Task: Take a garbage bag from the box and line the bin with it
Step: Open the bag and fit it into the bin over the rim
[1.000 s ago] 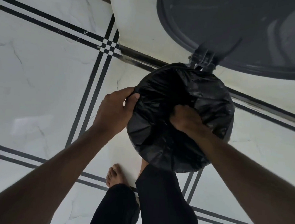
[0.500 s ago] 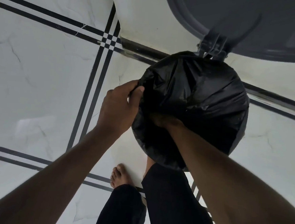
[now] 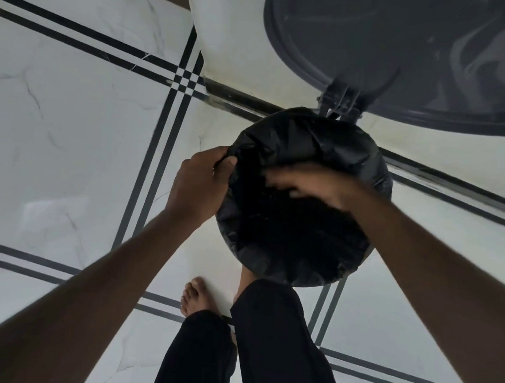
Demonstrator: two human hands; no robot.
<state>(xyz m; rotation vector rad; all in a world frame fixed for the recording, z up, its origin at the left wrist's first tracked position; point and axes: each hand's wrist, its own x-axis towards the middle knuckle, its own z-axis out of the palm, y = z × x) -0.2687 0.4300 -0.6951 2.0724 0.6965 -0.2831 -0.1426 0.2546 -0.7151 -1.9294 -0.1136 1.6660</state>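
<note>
While the bag sits stretched over the mouth of the bin, I read it as thin, black film: almost weightless, limp, creased all round the edge and glossy enough to slide between fingers. It covers the rim on every side I can see, and its middle sinks into a dark hollow, so I judge the lining as nearly done, with the seating of the edge and the pushing-down of the body as what is left.

My left hand is curled on the left side of the rim, thumb and fingers pinching a fold of the film there. My right hand is blurred over the opening; its fingers look bent down into the plastic, but I cannot tell whether they grip it or only press it.

For a hold I would take the film at the turned-over edge, where it is doubled and bunched, and not in the middle, where a single layer could stretch or tear under a fingertip. Pulling hard on one side is likely to drag the opposite side off the rim, so small tugs all round seem safer.

Behind the bin its lid stands open on the hinge, and the whole thing stands on the tiled floor.
</note>
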